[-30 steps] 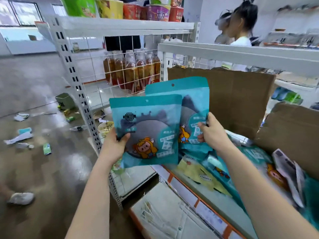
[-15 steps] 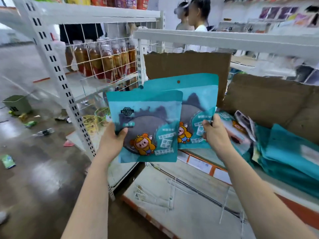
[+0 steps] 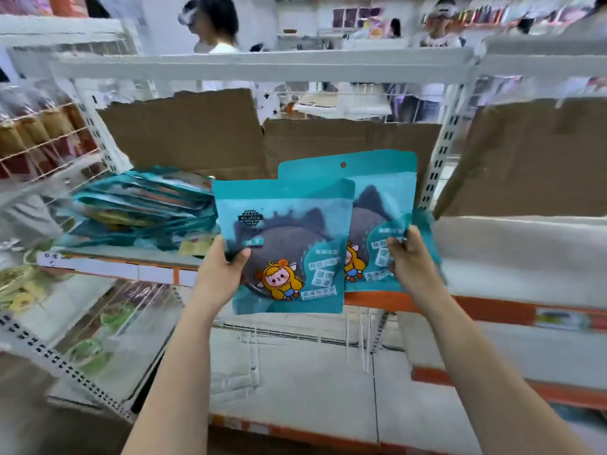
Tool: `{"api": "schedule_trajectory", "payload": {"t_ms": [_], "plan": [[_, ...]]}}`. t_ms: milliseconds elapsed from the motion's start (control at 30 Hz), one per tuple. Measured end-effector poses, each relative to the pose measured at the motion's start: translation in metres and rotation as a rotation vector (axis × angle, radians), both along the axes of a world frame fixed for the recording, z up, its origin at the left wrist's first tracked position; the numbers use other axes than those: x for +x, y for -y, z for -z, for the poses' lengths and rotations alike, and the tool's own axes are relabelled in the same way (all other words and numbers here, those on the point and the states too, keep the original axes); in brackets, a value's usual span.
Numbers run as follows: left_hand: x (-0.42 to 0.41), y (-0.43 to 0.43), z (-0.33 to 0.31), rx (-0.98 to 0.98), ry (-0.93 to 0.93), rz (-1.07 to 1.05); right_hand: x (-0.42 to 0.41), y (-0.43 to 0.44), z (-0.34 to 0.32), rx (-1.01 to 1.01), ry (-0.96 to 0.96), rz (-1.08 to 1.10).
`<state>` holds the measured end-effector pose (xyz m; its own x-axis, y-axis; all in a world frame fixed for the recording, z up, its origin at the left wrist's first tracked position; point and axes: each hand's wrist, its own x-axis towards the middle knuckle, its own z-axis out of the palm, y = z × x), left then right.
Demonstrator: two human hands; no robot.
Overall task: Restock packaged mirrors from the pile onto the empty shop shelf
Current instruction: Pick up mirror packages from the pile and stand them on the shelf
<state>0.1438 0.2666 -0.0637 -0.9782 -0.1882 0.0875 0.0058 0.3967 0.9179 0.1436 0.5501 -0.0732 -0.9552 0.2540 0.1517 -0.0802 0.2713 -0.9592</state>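
Head view: left hand (image 3: 222, 274) grips the front pack (image 3: 289, 208) by its left edge, right hand (image 3: 411, 259) pinches the rear pack (image 3: 384, 182) (half hidden behind the first). Both upright, in the air before the shelf (image 3: 509, 257); the pile (image 3: 141, 208) lies on it to the left.

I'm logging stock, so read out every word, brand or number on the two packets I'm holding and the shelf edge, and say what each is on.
Nothing reads clearly enough to quote.
Front packet: globe logo with a band of Latin letters, too blurred.
Front packet: white boxes of Chinese characters, blurred.
Rear packet: same boxes, partly behind the right hand, unreadable.
Shelf-edge label: blurred.
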Motion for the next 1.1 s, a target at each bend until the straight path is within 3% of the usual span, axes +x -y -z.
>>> {"api": "schedule_trajectory", "payload": {"t_ms": [267,567,667,1100], "plan": [[0.008,-0.195,0.005,-0.007,-0.03,0.213,0.072,-0.172,0.001,0.081,0.043,0.3],[0.004,-0.382,0.003,-0.038,-0.018,0.474,0.138,-0.338,0.021,-0.056,0.021,0.598],[-0.003,-0.443,0.006,0.007,0.003,0.586,0.154,-0.381,0.023,-0.132,-0.018,0.669],[-0.024,-0.684,-0.011,0.105,-0.02,0.822,0.176,-0.57,0.004,-0.028,-0.019,0.909]]}}
